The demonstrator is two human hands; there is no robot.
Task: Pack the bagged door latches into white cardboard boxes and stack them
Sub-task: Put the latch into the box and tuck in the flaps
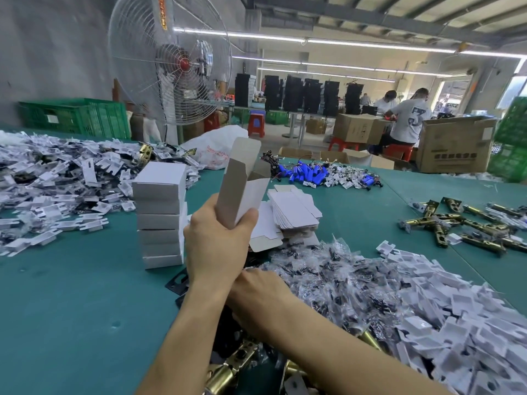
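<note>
Brass latches (221, 376) glint; left hand (214, 243) grips cardboard box (242, 192).

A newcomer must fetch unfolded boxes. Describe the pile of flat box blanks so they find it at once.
On the green table, look just right of the tall stack of closed white boxes. The flat box blanks lie there in a low fanned pile, not folded up.

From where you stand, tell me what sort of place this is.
Most likely a factory packing floor: a stack of closed white boxes on a green worktable, heaps of bagged hardware, loose brass latches, and workers among large cartons behind.
</note>
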